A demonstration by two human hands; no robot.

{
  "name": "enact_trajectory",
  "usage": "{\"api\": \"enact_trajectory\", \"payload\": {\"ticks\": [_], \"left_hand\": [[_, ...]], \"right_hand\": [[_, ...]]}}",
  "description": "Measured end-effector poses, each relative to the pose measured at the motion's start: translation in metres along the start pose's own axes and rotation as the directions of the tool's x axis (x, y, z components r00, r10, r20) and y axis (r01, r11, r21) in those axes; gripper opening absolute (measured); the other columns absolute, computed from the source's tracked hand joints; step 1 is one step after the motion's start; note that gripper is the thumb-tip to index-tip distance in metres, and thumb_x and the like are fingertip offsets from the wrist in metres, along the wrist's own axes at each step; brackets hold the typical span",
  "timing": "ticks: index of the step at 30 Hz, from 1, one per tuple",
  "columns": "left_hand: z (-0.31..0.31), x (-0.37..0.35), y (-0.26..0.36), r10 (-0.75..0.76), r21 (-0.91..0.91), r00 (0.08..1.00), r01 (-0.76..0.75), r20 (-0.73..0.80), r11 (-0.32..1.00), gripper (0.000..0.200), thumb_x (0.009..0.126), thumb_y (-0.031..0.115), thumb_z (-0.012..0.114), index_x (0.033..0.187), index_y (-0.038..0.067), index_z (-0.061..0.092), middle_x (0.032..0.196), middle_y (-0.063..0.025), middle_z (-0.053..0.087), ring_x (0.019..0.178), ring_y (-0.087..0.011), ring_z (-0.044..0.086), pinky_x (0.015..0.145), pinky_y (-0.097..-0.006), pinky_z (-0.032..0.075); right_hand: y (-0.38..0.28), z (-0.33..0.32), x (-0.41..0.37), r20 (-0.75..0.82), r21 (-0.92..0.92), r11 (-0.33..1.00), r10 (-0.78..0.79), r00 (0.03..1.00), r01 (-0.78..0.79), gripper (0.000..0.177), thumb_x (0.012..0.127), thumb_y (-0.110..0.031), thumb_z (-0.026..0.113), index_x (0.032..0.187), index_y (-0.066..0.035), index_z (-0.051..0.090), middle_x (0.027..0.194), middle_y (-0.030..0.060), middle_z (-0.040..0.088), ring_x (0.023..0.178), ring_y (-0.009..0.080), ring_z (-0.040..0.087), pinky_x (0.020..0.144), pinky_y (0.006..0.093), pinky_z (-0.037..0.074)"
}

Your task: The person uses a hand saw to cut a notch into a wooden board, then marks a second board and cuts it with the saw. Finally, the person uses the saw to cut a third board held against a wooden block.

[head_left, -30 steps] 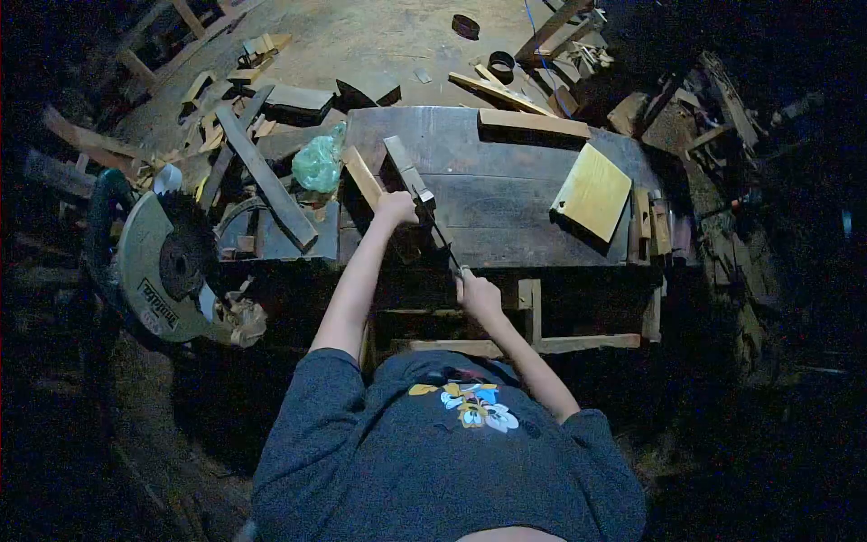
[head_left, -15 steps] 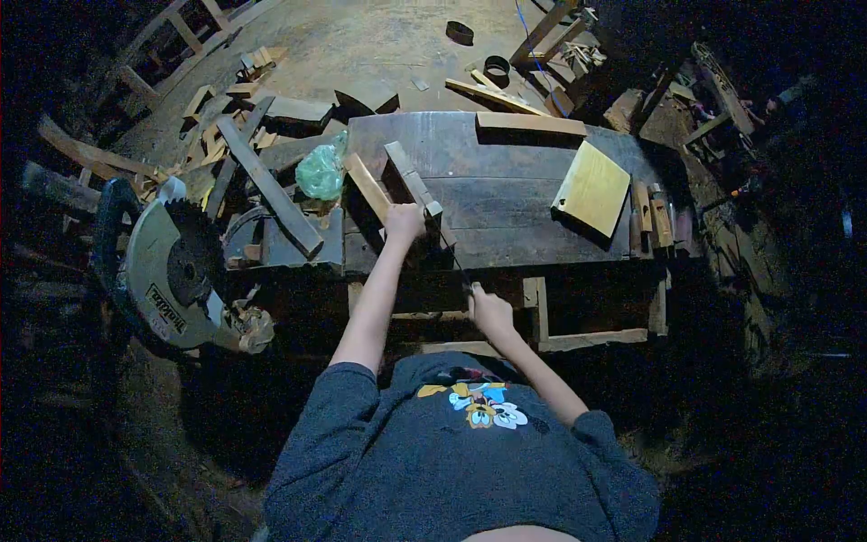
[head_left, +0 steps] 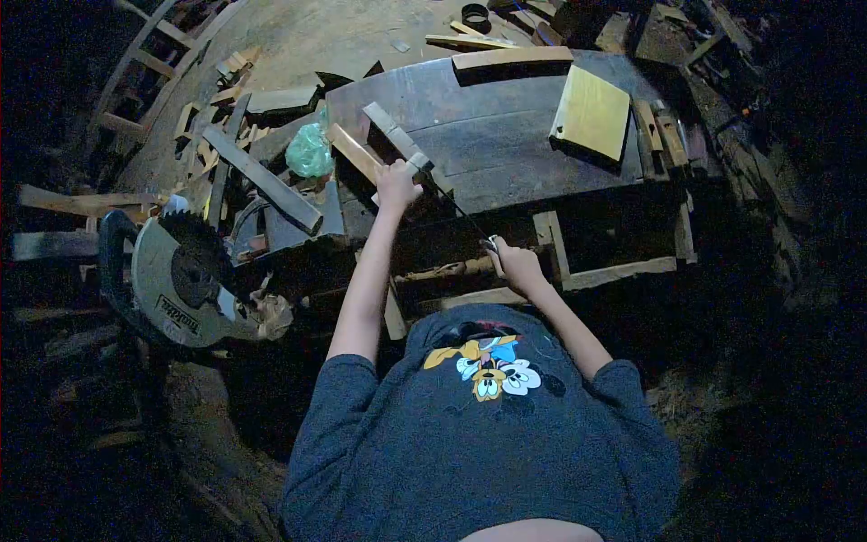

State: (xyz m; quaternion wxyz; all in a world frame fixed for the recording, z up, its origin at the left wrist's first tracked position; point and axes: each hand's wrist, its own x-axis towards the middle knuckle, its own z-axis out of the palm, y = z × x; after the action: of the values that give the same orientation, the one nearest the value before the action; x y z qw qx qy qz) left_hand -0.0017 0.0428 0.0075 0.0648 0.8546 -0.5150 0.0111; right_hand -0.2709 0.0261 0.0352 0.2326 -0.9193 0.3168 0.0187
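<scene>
My left hand [head_left: 397, 185] is closed at the front edge of the workbench [head_left: 506, 181], on the near end of a light wooden piece [head_left: 354, 149]. Right beside it lies a notched grey wood block [head_left: 390, 131]. My right hand [head_left: 519, 268] grips the handle of a thin dark tool [head_left: 462, 213], in front of the bench edge. The tool runs diagonally up and left toward the block near my left hand. Its far end is hard to make out.
A circular saw [head_left: 181, 280] with exposed blade stands at left. Nearby are a long grey board [head_left: 262, 179], a green plastic bag [head_left: 310, 151] and wood scraps. A yellowish board [head_left: 591, 113] and a long wooden strip [head_left: 512, 60] lie farther back on the bench.
The camera view has shifted and tilted, so the bench appears higher. My right hand has moved away from my left, and more of the thin tool shows between them.
</scene>
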Motion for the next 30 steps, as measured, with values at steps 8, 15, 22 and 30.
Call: {"api": "enact_trajectory", "payload": {"ticks": [8, 15, 22, 30], "left_hand": [[0.011, 0.028, -0.023, 0.045, -0.095, 0.873, 0.002, 0.485, 0.995, 0.057, 0.057, 0.038, 0.064, 0.095, 0.004, 0.040, 0.091, -0.0131, 0.054, 0.090, -0.0290, 0.049, 0.083, -0.0468, 0.031], [0.008, 0.021, -0.031, 0.109, -0.027, 0.907, -0.107, 0.406, 0.994, 0.048, 0.055, 0.036, 0.060, 0.094, 0.012, 0.046, 0.086, -0.0110, 0.055, 0.089, -0.0257, 0.050, 0.092, -0.0508, 0.013], [-0.004, 0.008, -0.014, 0.092, 0.020, 0.960, -0.101, 0.264, 0.995, 0.043, 0.049, 0.030, 0.064, 0.080, 0.005, 0.048, 0.074, -0.0102, 0.056, 0.085, -0.0234, 0.051, 0.095, -0.0472, 0.011], [0.016, 0.010, -0.022, 0.022, 0.065, 0.963, -0.041, 0.269, 0.997, 0.042, 0.052, 0.031, 0.064, 0.078, 0.003, 0.048, 0.069, -0.0102, 0.054, 0.081, -0.0235, 0.052, 0.094, -0.0455, 0.016]], "right_hand": [[0.005, 0.007, 0.000, -0.098, -0.083, 0.992, -0.108, 0.989, 0.100, 0.018, 0.074, -0.015, 0.043, 0.089, -0.005, 0.043, 0.053, 0.0093, 0.053, 0.044, 0.0252, 0.053, 0.039, 0.0356, 0.042], [0.014, 0.027, 0.009, -0.146, -0.097, 0.983, -0.167, 0.975, 0.154, 0.020, 0.074, -0.016, 0.044, 0.091, -0.004, 0.044, 0.051, 0.0087, 0.053, 0.043, 0.0238, 0.053, 0.037, 0.0337, 0.041], [-0.038, 0.012, 0.072, -0.069, -0.030, 0.998, -0.056, 0.996, 0.054, 0.022, 0.070, -0.009, 0.045, 0.091, -0.001, 0.044, 0.049, 0.0096, 0.051, 0.045, 0.0239, 0.054, 0.040, 0.0334, 0.042], [-0.047, -0.010, 0.072, -0.058, -0.002, 1.000, -0.030, 0.998, 0.030, 0.018, 0.071, -0.010, 0.044, 0.087, -0.002, 0.044, 0.051, 0.0114, 0.053, 0.048, 0.0260, 0.055, 0.040, 0.0354, 0.043]]}}
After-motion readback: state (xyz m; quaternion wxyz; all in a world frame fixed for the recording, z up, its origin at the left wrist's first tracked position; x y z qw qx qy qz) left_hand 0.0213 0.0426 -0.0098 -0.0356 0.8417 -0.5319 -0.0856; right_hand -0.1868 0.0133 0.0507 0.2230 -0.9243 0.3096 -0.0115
